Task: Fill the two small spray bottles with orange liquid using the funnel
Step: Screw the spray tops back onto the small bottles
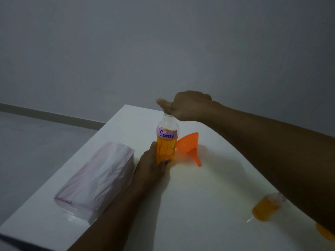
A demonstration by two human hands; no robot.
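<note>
A clear bottle labelled "Spray" [166, 144], mostly full of orange liquid, stands upright near the far edge of the white table [208, 196]. My left hand [152, 165] grips its lower part. My right hand [188, 105] is closed over its top, hiding the cap or neck. An orange funnel [189, 146] lies on its side just right of the bottle, spout toward me. A small bottle with orange liquid [265, 208] stands at the right, partly behind my right forearm. Another orange shape [325, 234] shows at the right edge, mostly hidden.
A pack of pale pink tissues in clear plastic wrap [97, 178] lies on the table's left side, beside my left forearm. The table's far edge runs just behind the large bottle. Beyond it are grey floor and wall.
</note>
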